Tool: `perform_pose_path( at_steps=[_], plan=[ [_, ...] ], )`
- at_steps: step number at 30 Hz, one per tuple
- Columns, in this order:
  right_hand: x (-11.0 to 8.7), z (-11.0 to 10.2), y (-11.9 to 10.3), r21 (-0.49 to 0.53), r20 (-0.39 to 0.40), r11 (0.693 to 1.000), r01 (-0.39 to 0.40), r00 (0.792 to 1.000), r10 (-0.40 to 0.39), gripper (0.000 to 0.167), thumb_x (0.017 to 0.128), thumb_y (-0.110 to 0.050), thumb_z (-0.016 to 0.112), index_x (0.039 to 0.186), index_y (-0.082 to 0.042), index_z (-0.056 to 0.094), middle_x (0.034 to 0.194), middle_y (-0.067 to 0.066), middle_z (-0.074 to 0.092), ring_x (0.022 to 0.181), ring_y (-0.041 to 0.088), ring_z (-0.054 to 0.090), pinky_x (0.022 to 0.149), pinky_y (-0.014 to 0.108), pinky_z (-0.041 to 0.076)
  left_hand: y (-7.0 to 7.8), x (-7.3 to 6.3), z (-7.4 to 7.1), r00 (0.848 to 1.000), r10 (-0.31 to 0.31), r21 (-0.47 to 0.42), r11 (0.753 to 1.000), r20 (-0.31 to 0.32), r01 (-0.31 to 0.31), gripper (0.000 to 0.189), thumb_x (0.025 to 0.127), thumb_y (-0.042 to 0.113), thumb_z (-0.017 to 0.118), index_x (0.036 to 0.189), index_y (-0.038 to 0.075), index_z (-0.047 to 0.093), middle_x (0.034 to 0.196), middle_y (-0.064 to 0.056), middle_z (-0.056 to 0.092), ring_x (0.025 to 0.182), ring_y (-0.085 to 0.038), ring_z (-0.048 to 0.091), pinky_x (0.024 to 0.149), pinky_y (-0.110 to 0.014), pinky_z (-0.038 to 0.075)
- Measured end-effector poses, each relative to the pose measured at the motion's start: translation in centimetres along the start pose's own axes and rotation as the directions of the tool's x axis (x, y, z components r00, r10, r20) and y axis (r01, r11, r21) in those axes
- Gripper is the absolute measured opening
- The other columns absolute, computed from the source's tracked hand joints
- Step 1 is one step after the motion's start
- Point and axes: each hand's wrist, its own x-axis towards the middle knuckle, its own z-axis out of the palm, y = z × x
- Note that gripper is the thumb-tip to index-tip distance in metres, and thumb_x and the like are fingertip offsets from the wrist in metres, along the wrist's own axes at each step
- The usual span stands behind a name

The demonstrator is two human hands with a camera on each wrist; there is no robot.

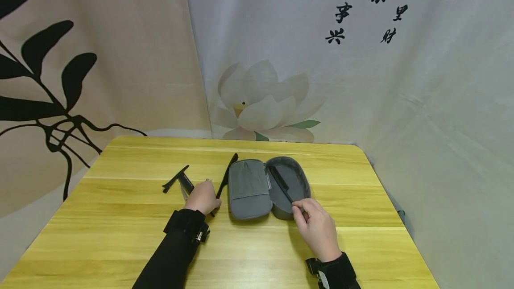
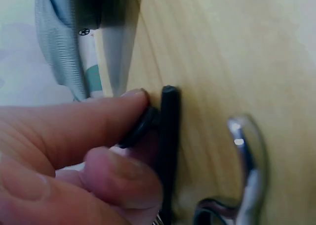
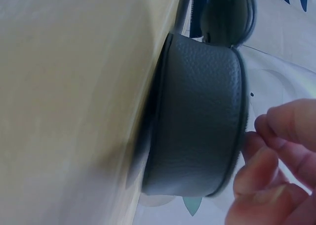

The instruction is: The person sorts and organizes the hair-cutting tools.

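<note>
My left hand (image 1: 202,197) is low over the table, left of a grey zip case (image 1: 250,191) that lies open. Its thumb and index finger pinch a black piece (image 2: 143,128), seemingly the lower end of the slim black comb (image 1: 225,177) beside the case. A black bar (image 2: 169,136) runs past the fingertips. By this hand are a T-shaped black tool (image 1: 185,182) and a silver curved metal handle (image 2: 247,175). My right hand (image 1: 317,224) pinches the thin handle of a black brush-like comb (image 1: 279,178), its wide end inside the case's deep half (image 1: 297,179).
The wooden table (image 1: 249,253) carries everything, its far edge close to a hanging cloth (image 1: 341,101) with a printed lotus and black characters. The case's deep half has a raised wall (image 3: 202,116) near the right hand.
</note>
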Motion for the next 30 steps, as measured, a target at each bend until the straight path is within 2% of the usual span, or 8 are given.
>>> perform_pose_path(
  at_steps=[3,4,9,12,17,21,25,30],
  plan=[
    [0.0,0.0,0.1,0.000,-0.002,1.000,0.001,1.000,-0.001,0.007,0.094,-0.009,0.082,0.100,-0.012,0.081,0.095,-0.002,0.072,0.064,-0.006,0.042,0.053,0.016,0.037,0.7,-0.9,-0.4,1.000,-0.002,-0.034,0.999,-0.029,0.001,0.053,0.090,0.008,0.079,0.053,0.017,0.042,0.051,0.007,0.029,0.044,-0.012,0.033,0.048,-0.025,0.030],
    [0.0,0.0,0.1,-0.001,-0.004,1.000,0.004,1.000,-0.004,0.007,0.094,-0.009,0.082,0.100,-0.012,0.081,0.095,-0.003,0.072,0.064,-0.006,0.042,0.053,0.016,0.037,1.5,-1.5,-0.9,0.999,-0.024,-0.050,0.999,-0.035,0.022,0.054,0.090,0.006,0.078,0.052,0.017,0.041,0.051,0.007,0.028,0.045,-0.011,0.032,0.048,-0.024,0.029],
    [0.0,0.1,0.1,-0.005,-0.016,1.000,0.014,1.000,-0.014,0.007,0.094,-0.010,0.082,0.099,-0.012,0.081,0.093,-0.003,0.070,0.064,-0.005,0.041,0.053,0.016,0.036,1.8,-2.2,-1.0,0.997,-0.022,-0.069,0.998,-0.075,0.017,0.060,0.091,0.005,0.077,0.052,0.019,0.033,0.055,0.008,0.019,0.048,-0.009,0.021,0.053,-0.024,0.024],
    [0.0,0.1,0.1,-0.003,-0.017,1.000,0.012,1.000,-0.012,0.006,0.094,-0.010,0.082,0.099,-0.012,0.081,0.092,-0.003,0.070,0.064,-0.005,0.042,0.053,0.016,0.037,1.7,-2.4,-1.0,0.995,-0.034,-0.070,0.997,-0.090,0.027,0.062,0.094,0.008,0.078,0.056,0.019,0.031,0.058,0.007,0.017,0.051,-0.011,0.020,0.056,-0.026,0.024],
    [0.0,0.1,0.1,-0.001,-0.014,1.000,0.012,1.000,-0.012,0.006,0.094,-0.010,0.082,0.099,-0.012,0.081,0.093,-0.003,0.070,0.065,-0.006,0.042,0.053,0.016,0.037,1.5,-3.0,-1.4,0.989,-0.080,-0.115,0.991,-0.125,0.066,0.049,0.098,0.013,0.077,0.067,0.015,0.039,0.063,0.004,0.024,0.055,-0.014,0.031,0.058,-0.028,0.028],
    [-0.1,0.1,0.1,0.000,-0.017,1.000,0.021,1.000,-0.021,0.007,0.094,-0.009,0.082,0.100,-0.012,0.081,0.094,-0.003,0.071,0.065,-0.005,0.043,0.054,0.016,0.037,1.7,-3.6,-1.8,0.985,-0.076,-0.175,0.983,-0.154,0.049,0.033,0.100,0.014,0.075,0.077,0.010,0.051,0.062,0.004,0.028,0.056,-0.015,0.036,0.059,-0.028,0.031],
    [-0.1,0.1,0.2,-0.001,-0.020,1.000,0.029,0.999,-0.029,0.007,0.094,-0.009,0.082,0.100,-0.012,0.081,0.094,-0.003,0.071,0.066,-0.005,0.043,0.054,0.016,0.037,1.9,-4.3,-2.2,0.982,-0.067,-0.227,0.974,-0.178,0.026,0.020,0.101,0.016,0.074,0.089,0.006,0.062,0.061,0.002,0.046,0.057,-0.015,0.045,0.059,-0.028,0.036],
    [-0.1,0.1,0.1,-0.003,-0.022,0.999,0.033,0.999,-0.033,0.007,0.093,-0.009,0.082,0.100,-0.012,0.081,0.094,-0.002,0.072,0.065,-0.005,0.043,0.054,0.016,0.037,2.1,-4.7,-2.2,0.974,-0.066,-0.275,0.961,-0.218,0.003,0.018,0.101,0.020,0.076,0.099,0.004,0.069,0.076,-0.004,0.068,0.063,-0.016,0.054,0.060,-0.028,0.042]
  ],
)
